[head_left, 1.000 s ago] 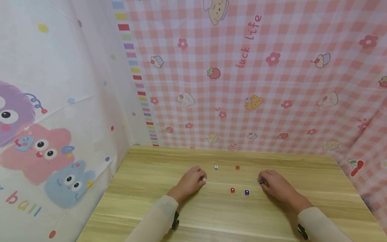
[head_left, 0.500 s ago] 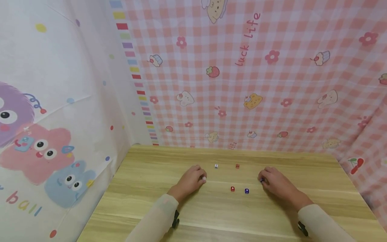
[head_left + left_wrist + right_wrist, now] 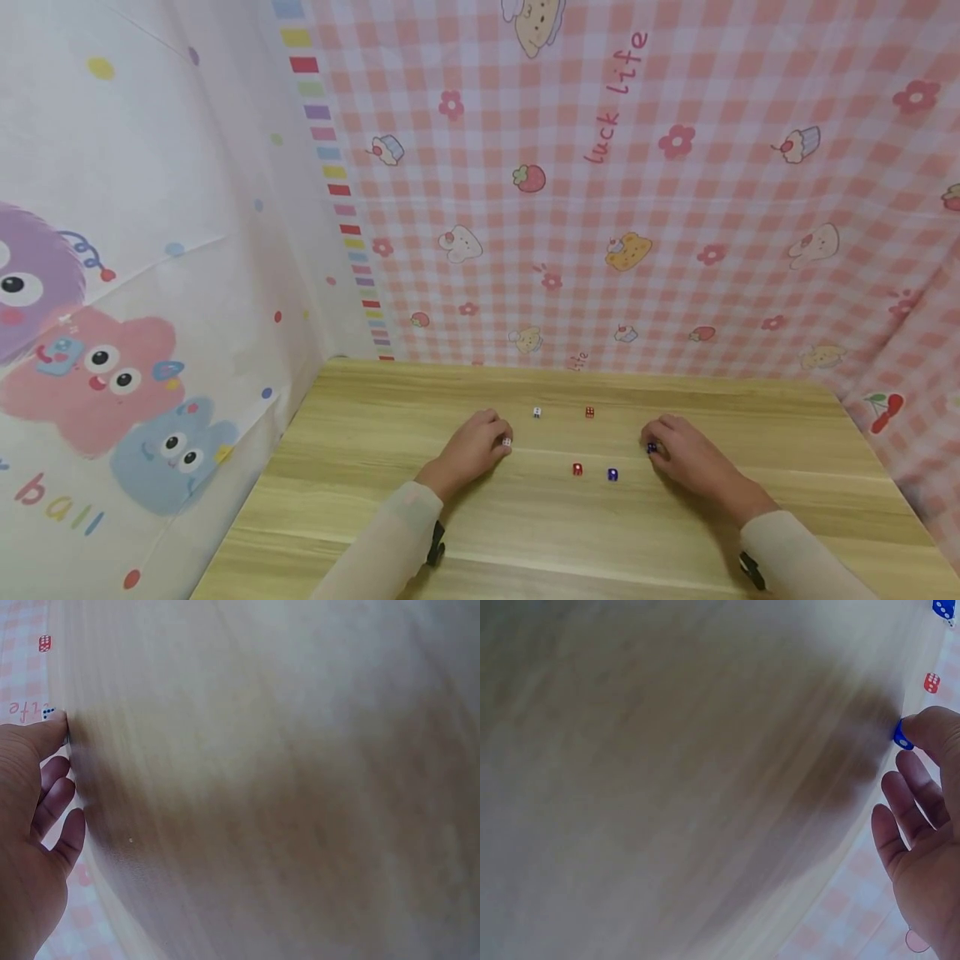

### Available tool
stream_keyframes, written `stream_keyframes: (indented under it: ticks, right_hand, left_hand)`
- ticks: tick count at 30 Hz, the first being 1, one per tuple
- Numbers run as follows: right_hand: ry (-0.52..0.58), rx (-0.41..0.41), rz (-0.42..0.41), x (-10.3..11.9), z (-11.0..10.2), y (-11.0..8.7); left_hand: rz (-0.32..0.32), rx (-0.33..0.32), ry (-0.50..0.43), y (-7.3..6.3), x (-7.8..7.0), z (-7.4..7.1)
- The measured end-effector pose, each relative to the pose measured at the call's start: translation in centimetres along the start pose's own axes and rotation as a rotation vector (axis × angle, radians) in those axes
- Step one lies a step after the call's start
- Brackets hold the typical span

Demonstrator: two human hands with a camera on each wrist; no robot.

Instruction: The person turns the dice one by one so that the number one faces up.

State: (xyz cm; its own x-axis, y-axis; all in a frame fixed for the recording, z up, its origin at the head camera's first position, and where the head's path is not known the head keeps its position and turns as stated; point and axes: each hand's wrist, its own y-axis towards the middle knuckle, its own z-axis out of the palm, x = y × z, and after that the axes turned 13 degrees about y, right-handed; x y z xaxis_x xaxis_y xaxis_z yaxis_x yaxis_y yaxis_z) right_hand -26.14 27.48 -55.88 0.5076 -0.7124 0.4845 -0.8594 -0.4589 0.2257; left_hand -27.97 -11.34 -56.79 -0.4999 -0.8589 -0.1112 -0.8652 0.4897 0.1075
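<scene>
My left hand [image 3: 471,452] pinches a white die [image 3: 507,442] between thumb and fingertip at the tabletop. In the left wrist view only a dotted part of that white die [image 3: 49,714] shows beyond the thumb. Across from it, my right hand [image 3: 690,457] pinches a blue die [image 3: 652,448]; the right wrist view has this blue die [image 3: 903,736] under the thumb tip. Between the hands lie a red die [image 3: 577,470] and a second blue die [image 3: 612,475], close together. Farther back sit another white die [image 3: 537,412] and another red die [image 3: 589,412].
The dice lie on a wood-grain table [image 3: 495,533]. A pink checked cloth [image 3: 570,217] hangs along its back edge. On the left stands a white cloth [image 3: 225,167] with cartoon figures, and the checked cloth also runs down the right side.
The blue die has turned slightly in my right fingers. My left hand keeps its hold on the white die, and the dice on the table stay put. The head view shifted slightly.
</scene>
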Motion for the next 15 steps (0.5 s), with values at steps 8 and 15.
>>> stream_keyframes:
  ticks: [8, 15]
  right_hand:
    - [0.017, 0.004, 0.011, -0.31, -0.14, -0.04]
    - [0.028, -0.016, -0.015, -0.47, 0.03, -0.08]
  left_hand:
    - [0.0, -0.003, -0.004, 0.01, -0.14, -0.13]
    - [0.01, -0.009, 0.001, 0.02, -0.08, -0.01]
